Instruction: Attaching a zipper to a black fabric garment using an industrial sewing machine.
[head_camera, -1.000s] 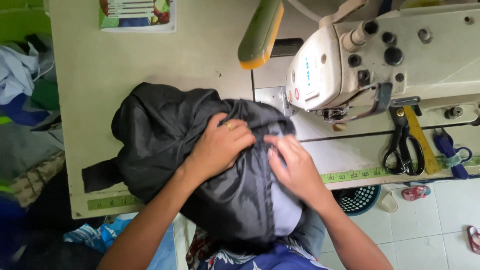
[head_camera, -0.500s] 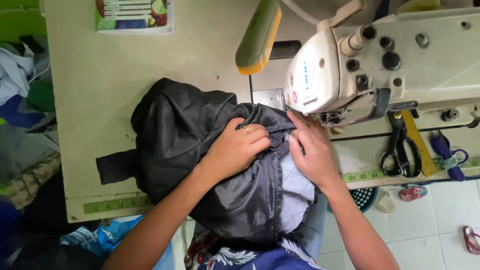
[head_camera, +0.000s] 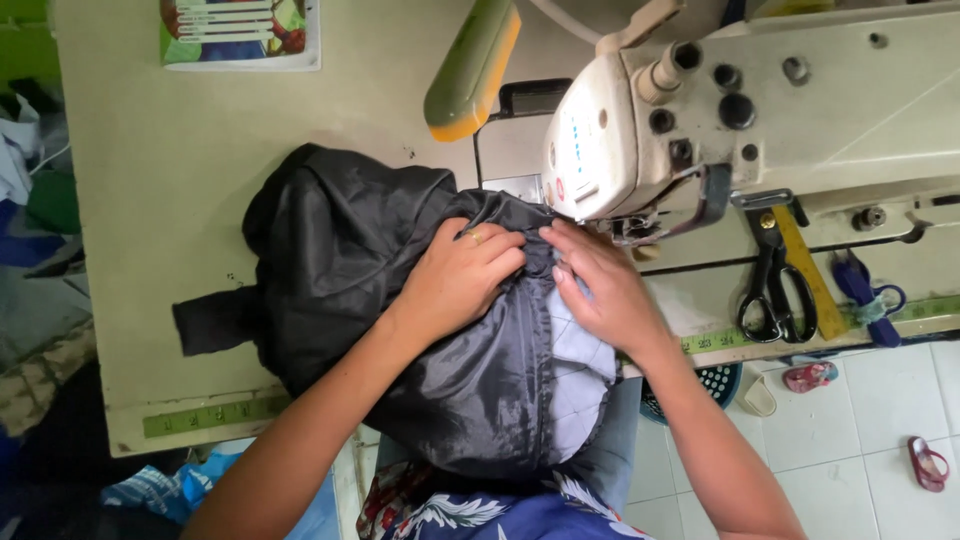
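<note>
Black garment (head_camera: 380, 290) lies lengthwise toward sewing machine (head_camera: 640, 140).

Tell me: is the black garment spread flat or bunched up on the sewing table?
Bunched: the black garment lies in heaped folds, gathered under the left hand and right hand.

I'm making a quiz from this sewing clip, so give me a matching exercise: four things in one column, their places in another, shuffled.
1. black shiny fabric
2. black-handled scissors
3. left hand
4. pink sandal

A. on the tiled floor
B. flat on the machine bed, right of the needle
C. bunched on the table
D. pressing the fabric beside the right hand

Pairs: 1-C, 2-B, 3-D, 4-A
</note>
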